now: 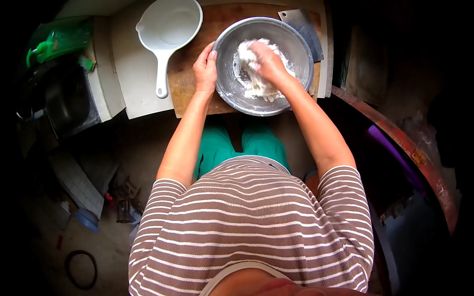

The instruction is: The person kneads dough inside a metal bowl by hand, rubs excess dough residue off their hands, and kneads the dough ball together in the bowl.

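Observation:
A grey metal-looking bowl holds white flour or rough dough, with loose smears on its inner wall. My left hand grips the bowl's left rim, thumb near the edge and fingers around the outside. Inside the bowl, my right hand is down in the white mix; its fingers are blurred by motion and partly covered. Under the bowl lies a brown wooden board.
A white plastic ladle lies at the bowl's left, its handle toward me. A cleaver rests behind the bowl's right rim. A green pump bottle stands far left beside a dark sink-like basin. A red-edged curved surface is on the right.

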Tool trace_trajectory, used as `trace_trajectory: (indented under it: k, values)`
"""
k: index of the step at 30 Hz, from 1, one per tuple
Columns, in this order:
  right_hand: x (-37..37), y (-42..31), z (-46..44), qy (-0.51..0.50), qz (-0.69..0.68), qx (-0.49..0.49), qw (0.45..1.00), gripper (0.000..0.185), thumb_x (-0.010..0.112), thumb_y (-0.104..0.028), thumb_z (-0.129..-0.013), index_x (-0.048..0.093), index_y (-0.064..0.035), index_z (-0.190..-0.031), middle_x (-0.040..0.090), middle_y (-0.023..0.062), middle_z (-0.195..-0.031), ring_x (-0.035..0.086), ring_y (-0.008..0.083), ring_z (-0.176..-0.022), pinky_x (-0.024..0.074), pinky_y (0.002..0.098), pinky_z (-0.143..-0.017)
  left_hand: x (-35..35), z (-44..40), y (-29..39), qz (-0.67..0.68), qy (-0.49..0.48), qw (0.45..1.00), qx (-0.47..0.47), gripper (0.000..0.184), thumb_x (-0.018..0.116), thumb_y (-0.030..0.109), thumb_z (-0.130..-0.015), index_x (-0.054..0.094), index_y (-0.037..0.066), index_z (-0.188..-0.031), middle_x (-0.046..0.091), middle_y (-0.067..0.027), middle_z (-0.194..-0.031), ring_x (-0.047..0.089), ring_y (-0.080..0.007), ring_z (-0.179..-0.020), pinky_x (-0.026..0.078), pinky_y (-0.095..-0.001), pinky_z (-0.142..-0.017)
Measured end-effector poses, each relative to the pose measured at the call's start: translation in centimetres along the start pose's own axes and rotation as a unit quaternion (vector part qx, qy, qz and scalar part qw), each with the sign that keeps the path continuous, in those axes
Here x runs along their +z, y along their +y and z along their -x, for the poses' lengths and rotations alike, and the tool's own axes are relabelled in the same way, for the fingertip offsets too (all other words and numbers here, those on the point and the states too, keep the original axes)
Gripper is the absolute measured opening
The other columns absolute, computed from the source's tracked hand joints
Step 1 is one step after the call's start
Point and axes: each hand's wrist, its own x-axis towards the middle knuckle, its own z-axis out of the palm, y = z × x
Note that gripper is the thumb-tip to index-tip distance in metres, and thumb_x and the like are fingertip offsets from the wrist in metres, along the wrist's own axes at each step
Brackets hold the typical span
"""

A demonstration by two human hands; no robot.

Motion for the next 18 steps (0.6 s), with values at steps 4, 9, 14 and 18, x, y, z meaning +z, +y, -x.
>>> trace_trajectory:
  k: [4, 9, 14, 18]
  values:
    - [-0.5, 2.4, -0.1, 0.088, 0.002, 0.02, 0.996, 0.074, 0.075, -0.011, -0.072, 0.043, -0.0109, -0.138, 0.042, 0.0198, -0.14, 0.041, 0.0357, -0.13, 0.0379, 0.0414, -0.107, -0.2, 0.4, 0.5, -0.041, 0.0, 0.999, 0.011, 0.03, 0.056, 0.014, -0.096, 0.061, 0.003, -0.123, 0.067, -0.0076, -0.113, 0.061, -0.0136, -0.102, 0.046, -0.0272, -0.092]
    - [-3.7, 0.3, 4.8, 0.036, 0.085, -0.026, 0.995, 0.058, 0.074, -0.009, -0.071, 0.056, -0.0193, -0.125, 0.043, 0.0169, -0.139, 0.041, 0.0391, -0.129, 0.0406, 0.0506, -0.101, -0.5, 3.0, 0.6, -0.029, 0.028, 0.999, -0.011, 0.034, 0.056, 0.016, -0.096, 0.058, 0.004, -0.127, 0.066, -0.0092, -0.117, 0.06, -0.0153, -0.105, 0.045, -0.0279, -0.093]
    - [-3.4, 1.3, 5.5, -0.161, 0.28, -0.196, 0.926, 0.05, 0.062, -0.011, -0.076, 0.059, -0.0278, -0.124, 0.037, 0.0116, -0.146, 0.038, 0.0348, -0.132, 0.0417, 0.0488, -0.1, -0.2, 3.6, -0.8, -0.066, 0.056, 0.995, 0.058, 0.034, 0.051, 0.015, -0.098, 0.055, 0.003, -0.13, 0.064, -0.0121, -0.12, 0.059, -0.0168, -0.108, 0.044, -0.0281, -0.094]
    - [-2.4, 2.4, 2.5, -0.145, 0.335, -0.267, 0.892, 0.046, 0.059, -0.016, -0.08, 0.058, -0.0299, -0.124, 0.04, 0.0084, -0.142, 0.041, 0.0314, -0.128, 0.049, 0.0459, -0.09, -0.1, 2.5, -0.8, -0.067, 0.031, 0.995, 0.061, 0.034, 0.05, 0.013, -0.098, 0.055, 0.002, -0.131, 0.064, -0.0121, -0.12, 0.059, -0.0165, -0.109, 0.045, -0.0286, -0.094]
